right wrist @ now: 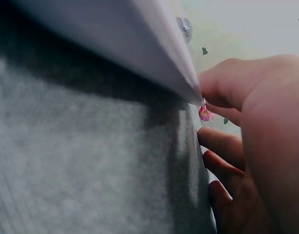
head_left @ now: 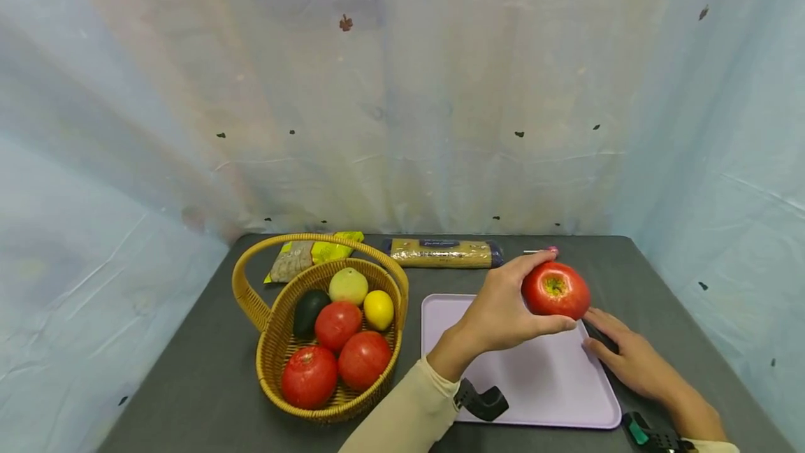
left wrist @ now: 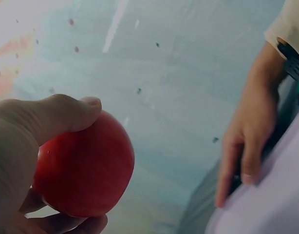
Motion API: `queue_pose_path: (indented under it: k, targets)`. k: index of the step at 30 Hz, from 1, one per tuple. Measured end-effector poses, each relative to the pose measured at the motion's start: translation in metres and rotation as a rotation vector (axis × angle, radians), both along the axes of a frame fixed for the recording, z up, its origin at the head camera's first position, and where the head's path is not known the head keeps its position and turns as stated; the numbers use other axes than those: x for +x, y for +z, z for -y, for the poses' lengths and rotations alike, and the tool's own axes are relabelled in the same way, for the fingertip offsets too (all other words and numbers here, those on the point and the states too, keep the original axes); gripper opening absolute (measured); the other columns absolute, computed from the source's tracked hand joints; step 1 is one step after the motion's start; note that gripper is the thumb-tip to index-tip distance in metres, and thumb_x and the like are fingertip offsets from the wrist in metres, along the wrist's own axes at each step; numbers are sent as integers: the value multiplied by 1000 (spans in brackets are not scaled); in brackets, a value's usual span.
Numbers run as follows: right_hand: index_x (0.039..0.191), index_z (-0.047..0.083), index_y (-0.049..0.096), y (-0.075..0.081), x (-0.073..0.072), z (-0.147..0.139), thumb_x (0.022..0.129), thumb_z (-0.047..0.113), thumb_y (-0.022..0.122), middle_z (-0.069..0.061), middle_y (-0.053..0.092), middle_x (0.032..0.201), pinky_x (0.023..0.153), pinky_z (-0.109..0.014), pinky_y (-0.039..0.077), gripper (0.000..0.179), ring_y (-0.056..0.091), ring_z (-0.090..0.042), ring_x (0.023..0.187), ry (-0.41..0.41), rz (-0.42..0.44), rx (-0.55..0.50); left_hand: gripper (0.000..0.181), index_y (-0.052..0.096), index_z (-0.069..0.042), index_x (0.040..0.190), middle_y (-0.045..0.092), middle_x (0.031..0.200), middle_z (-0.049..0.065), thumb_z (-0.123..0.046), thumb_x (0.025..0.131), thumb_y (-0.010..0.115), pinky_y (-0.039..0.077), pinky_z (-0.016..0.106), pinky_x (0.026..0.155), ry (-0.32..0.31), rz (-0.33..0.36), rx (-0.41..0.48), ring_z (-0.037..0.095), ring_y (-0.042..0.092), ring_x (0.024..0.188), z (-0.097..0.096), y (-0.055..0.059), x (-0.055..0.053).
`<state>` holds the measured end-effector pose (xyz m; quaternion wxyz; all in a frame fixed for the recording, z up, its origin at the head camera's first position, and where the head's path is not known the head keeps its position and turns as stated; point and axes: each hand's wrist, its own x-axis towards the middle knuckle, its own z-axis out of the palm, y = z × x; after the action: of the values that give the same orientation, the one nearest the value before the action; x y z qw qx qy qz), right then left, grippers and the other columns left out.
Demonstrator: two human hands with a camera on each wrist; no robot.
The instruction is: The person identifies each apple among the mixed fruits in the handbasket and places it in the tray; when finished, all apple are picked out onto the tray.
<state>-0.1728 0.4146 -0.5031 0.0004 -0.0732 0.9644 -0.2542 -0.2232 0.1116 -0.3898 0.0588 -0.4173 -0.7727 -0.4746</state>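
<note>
My left hand holds a red apple above the far right part of a pale lilac tray. In the left wrist view the thumb lies over the top of the apple and the other fingers come round underneath. My right hand rests low along the tray's right edge, its fingers extended forward. From the right wrist view, the thumb is right at the tray's rim, with the remaining fingers spread beside the grey tabletop.
Left of the tray stands a yellow wicker basket with a tall handle, holding several red fruits, a lemon, a pale green fruit and a dark avocado. Behind lie a spaghetti pack, a yellow bag and a pink-wrapped lollipop.
</note>
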Motion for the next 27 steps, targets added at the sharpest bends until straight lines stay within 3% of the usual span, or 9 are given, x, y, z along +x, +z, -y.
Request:
queue_pose_path:
  k: [7,11,18,27]
  targets:
    - [164,8,48,2,-1,2,108,43,68,-32,45,166,107,-89,35,68,40,-63,149,-2,27,14,83,60,-21,155,71,142,-4,-36,83,98,53,10,94,87,128,-64,2,66,118,-12,-30,-11]
    - [165,9,48,3,0,3,109,44,67,-33,44,167,107,-89,34,69,39,-63,149,-8,42,12,83,62,-22,154,72,140,-6,-39,81,98,54,12,94,136,164,-105,2,66,117,-20,-44,-14]
    - [164,11,49,2,3,2,109,35,68,-32,47,164,103,-90,38,63,44,-61,146,29,-18,3,83,64,-21,153,73,138,-7,-40,80,100,55,17,97,214,217,-181,3,66,116,-29,-66,-16]
    - [164,11,49,2,4,3,108,31,69,-32,47,164,105,-88,39,63,45,-60,146,33,-32,4,83,65,-19,151,73,136,-5,-39,79,100,57,21,98,261,276,-248,7,66,115,-34,-81,-19]
